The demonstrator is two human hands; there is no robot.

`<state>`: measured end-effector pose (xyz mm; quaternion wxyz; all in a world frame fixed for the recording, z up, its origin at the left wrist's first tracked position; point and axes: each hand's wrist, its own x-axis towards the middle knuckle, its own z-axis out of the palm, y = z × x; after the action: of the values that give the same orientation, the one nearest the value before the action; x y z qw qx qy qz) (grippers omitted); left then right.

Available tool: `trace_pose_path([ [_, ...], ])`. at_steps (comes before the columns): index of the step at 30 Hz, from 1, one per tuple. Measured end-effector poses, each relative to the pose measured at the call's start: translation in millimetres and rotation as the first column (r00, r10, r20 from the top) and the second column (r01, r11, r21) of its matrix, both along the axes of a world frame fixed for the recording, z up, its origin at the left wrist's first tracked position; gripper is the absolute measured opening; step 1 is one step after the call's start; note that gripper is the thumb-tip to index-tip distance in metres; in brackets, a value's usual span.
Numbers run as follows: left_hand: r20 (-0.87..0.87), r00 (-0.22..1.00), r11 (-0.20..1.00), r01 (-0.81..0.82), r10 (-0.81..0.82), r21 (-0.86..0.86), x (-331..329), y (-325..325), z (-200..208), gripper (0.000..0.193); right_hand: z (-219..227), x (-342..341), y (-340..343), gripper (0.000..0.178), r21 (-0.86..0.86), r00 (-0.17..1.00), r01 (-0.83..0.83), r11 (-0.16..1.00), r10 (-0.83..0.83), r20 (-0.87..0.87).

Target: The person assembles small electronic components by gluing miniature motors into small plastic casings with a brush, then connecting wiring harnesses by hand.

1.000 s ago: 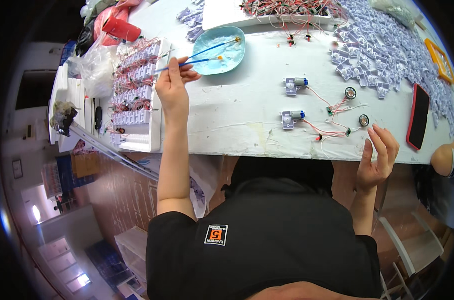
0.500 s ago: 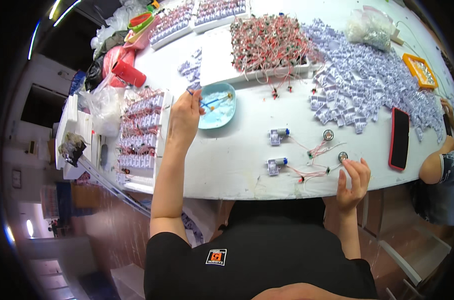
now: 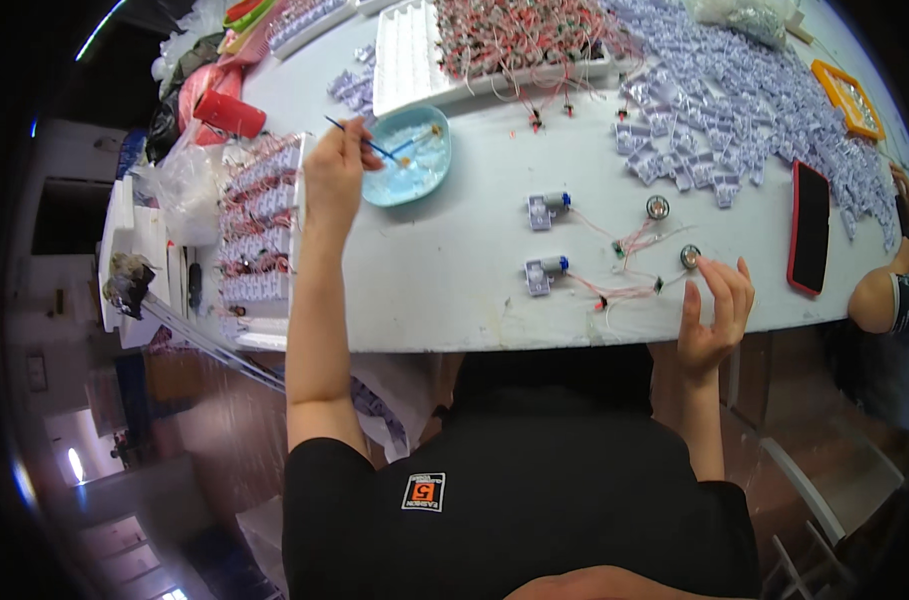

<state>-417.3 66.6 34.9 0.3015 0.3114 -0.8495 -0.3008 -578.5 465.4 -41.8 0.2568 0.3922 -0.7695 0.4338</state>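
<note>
My left hand (image 3: 334, 165) pinches a thin blue brush (image 3: 372, 147) at the left rim of a light blue bowl (image 3: 442, 175). The brush slants down, its yellowish tip in the whitish stuff there. A second stick with an amber tip seems to lie in the bowl. My right hand (image 3: 716, 310) is open, fingers apart, its fingertips right beside a small round metal-rimmed part (image 3: 690, 256); whether they touch is unclear. Left of it lie two pale plastic housings with blue-ended motors (image 3: 546, 275) (image 3: 547, 210), wired to small boards. Another round part (image 3: 657, 207) lies farther back.
A white foam tray (image 3: 399, 70) heaped with red-wired parts (image 3: 519, 40) stands at the back. Pale plastic housings (image 3: 714, 120) are piled right of it. A red-edged phone (image 3: 809, 230), an orange tray (image 3: 846, 98) and a co-worker's arm (image 3: 879, 295) are at right. Wired assemblies (image 3: 259, 220) fill a left tray.
The whole view has shifted, with the table higher in the picture. My left hand has tilted the brush, and more of it shows. My right fingers stay by the round part.
</note>
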Motion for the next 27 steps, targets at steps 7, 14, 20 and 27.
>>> trace_pose_path([
  [7,-0.013,1.000,0.999,0.018,-0.019,-0.027,5,-19,-7,0.038,0,-9,-1,0.020,-0.061,0.997,0.018,0.998,-0.013,0.072],
  [14,-0.257,0.913,0.948,0.307,-0.317,-0.078,-5,109,23,0.042,-8,-18,1,0.022,-0.078,0.999,0.017,0.997,-0.014,0.047],
  [20,-0.146,0.876,0.888,0.449,-0.459,-0.099,4,148,14,0.035,-13,-19,4,0.024,-0.072,0.999,0.020,0.997,-0.017,0.042],
  [27,-0.018,0.820,0.815,0.566,-0.572,-0.126,6,159,11,0.037,18,4,-8,0.028,0.013,0.979,-0.202,0.979,0.202,-0.012],
])
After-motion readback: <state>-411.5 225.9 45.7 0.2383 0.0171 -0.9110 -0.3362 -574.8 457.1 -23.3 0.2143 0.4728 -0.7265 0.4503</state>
